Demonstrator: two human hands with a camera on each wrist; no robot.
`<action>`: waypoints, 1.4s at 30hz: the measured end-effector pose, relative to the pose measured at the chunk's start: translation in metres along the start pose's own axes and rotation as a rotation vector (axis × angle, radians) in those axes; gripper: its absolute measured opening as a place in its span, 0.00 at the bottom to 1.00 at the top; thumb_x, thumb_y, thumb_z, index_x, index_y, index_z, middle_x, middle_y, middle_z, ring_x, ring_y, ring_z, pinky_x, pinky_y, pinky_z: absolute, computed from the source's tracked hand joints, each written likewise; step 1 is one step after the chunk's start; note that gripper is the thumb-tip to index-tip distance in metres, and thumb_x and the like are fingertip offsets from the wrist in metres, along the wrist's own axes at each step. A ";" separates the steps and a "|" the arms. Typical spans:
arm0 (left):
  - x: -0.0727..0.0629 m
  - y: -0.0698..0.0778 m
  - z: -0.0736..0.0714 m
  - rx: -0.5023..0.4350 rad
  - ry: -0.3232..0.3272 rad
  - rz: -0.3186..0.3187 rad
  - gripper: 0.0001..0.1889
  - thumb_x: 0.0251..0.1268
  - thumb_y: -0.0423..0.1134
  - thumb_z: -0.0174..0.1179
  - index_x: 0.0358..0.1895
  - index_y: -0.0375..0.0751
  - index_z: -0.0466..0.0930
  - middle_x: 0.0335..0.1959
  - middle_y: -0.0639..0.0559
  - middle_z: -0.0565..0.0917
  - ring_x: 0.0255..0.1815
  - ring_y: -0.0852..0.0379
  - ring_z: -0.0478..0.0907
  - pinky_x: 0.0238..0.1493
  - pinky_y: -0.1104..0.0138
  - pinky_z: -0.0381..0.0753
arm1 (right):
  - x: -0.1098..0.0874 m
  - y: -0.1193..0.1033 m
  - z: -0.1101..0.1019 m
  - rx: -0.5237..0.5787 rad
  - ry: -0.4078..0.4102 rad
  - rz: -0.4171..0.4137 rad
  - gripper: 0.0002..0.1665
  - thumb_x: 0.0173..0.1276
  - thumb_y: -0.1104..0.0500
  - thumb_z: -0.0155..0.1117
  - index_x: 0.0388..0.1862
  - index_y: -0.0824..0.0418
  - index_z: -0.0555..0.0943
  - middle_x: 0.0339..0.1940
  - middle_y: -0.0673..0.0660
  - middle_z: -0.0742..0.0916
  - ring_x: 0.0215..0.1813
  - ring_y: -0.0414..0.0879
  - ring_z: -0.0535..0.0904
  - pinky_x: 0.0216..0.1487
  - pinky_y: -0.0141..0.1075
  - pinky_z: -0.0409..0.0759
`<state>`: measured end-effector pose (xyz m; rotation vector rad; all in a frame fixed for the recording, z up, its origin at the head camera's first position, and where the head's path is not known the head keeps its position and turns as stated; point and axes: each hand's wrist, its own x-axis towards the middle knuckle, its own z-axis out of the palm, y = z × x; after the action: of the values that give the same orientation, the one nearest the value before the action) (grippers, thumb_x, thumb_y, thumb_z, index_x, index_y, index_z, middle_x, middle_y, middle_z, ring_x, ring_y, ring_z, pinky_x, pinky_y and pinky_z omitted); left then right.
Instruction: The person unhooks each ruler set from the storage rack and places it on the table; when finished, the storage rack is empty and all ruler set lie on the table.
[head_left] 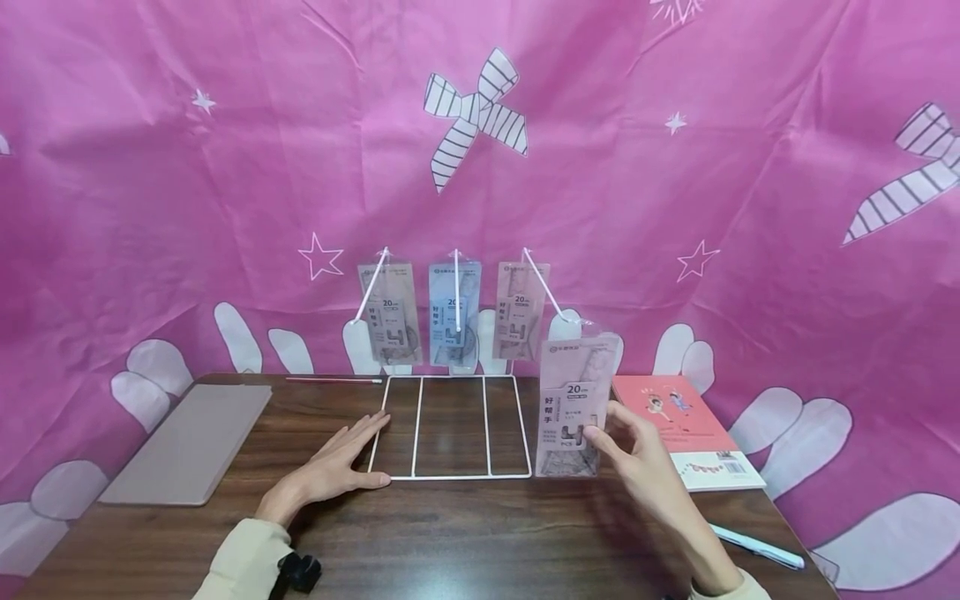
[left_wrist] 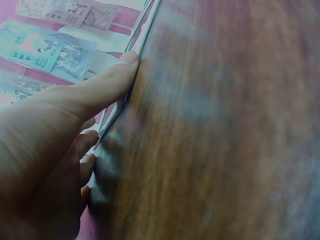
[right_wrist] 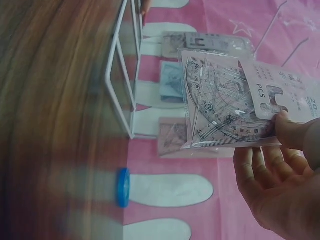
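Note:
My right hand [head_left: 637, 454] pinches a pink ruler-set packet [head_left: 573, 408] at its lower right edge, thumb in front and fingers behind. In the right wrist view, a clear protractor [right_wrist: 220, 97] shows through the plastic. The packet stands upright, its top overlapping the tip of the right prong [head_left: 546, 285] of a white wire display rack [head_left: 457, 477]. My left hand [head_left: 337, 462] rests on the rack's left base wire, thumb at the front corner. On the prongs hang a beige packet [head_left: 390, 333], a blue packet [head_left: 442, 292] and another pink packet [head_left: 510, 287].
Left on the wooden table lies a grey board [head_left: 191, 446]. At right are a red-covered book [head_left: 682, 417] and a white pen [head_left: 757, 546]. A thin red-and-white stick [head_left: 330, 380] lies behind the rack. A blue round object [right_wrist: 123, 187] appears in the right wrist view. Pink cloth hangs behind.

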<state>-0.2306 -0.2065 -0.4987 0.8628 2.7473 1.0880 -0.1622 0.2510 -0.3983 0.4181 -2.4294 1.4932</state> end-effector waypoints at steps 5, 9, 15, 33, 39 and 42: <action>0.000 0.002 -0.001 0.005 0.000 0.002 0.50 0.64 0.57 0.71 0.82 0.35 0.58 0.82 0.31 0.57 0.81 0.25 0.49 0.77 0.30 0.43 | -0.004 0.012 -0.006 0.007 -0.007 0.030 0.13 0.76 0.64 0.66 0.56 0.67 0.83 0.46 0.60 0.92 0.46 0.39 0.88 0.47 0.31 0.85; 0.000 -0.005 0.003 0.008 0.015 0.000 0.51 0.63 0.58 0.71 0.82 0.37 0.58 0.83 0.33 0.57 0.82 0.26 0.49 0.77 0.32 0.44 | -0.004 0.028 -0.008 0.053 -0.047 0.086 0.15 0.75 0.65 0.67 0.56 0.71 0.82 0.47 0.67 0.91 0.44 0.42 0.90 0.45 0.34 0.88; 0.000 -0.006 0.004 -0.012 0.022 -0.002 0.51 0.63 0.58 0.71 0.82 0.36 0.57 0.83 0.34 0.57 0.82 0.27 0.49 0.78 0.33 0.42 | 0.003 0.055 -0.004 0.143 -0.127 0.229 0.16 0.72 0.66 0.69 0.52 0.76 0.80 0.44 0.70 0.90 0.40 0.44 0.90 0.41 0.38 0.90; 0.001 0.003 -0.003 -0.003 -0.026 -0.015 0.51 0.65 0.55 0.71 0.83 0.33 0.54 0.83 0.32 0.55 0.82 0.26 0.47 0.78 0.31 0.41 | 0.002 0.072 0.010 -0.015 -0.276 0.419 0.22 0.63 0.68 0.78 0.51 0.75 0.79 0.31 0.57 0.86 0.31 0.46 0.85 0.30 0.40 0.89; 0.000 0.004 -0.002 0.023 -0.023 -0.023 0.51 0.65 0.56 0.70 0.83 0.33 0.55 0.83 0.32 0.55 0.83 0.27 0.48 0.79 0.32 0.42 | -0.001 0.070 0.016 -0.168 -0.195 0.446 0.21 0.58 0.65 0.82 0.46 0.72 0.83 0.27 0.53 0.84 0.28 0.45 0.83 0.28 0.38 0.88; 0.000 0.005 -0.002 0.023 -0.021 -0.022 0.51 0.65 0.56 0.70 0.83 0.33 0.55 0.83 0.33 0.56 0.83 0.28 0.48 0.79 0.32 0.42 | -0.002 0.069 0.016 -0.291 -0.160 0.433 0.21 0.57 0.61 0.84 0.44 0.71 0.85 0.24 0.51 0.82 0.27 0.42 0.81 0.27 0.35 0.87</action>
<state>-0.2290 -0.2048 -0.4935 0.8394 2.7507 1.0399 -0.1871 0.2670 -0.4624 -0.0584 -2.9476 1.2530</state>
